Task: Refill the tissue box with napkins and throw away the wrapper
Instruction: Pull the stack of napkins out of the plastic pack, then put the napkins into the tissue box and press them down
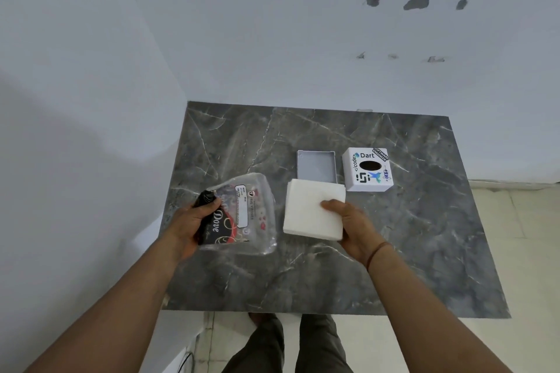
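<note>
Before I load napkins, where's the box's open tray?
Head view: the open tray sits right of centre on the table, beside the stickered lid, behind the napkin stack.

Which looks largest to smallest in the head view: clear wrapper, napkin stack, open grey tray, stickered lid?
1. clear wrapper
2. napkin stack
3. stickered lid and open grey tray: too alike to rank, and the stack hides the tray's near edge.

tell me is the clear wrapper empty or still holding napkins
Empty: the wrapper in the left hand is see-through and flat, while the napkin stack is out in the right hand.
</note>
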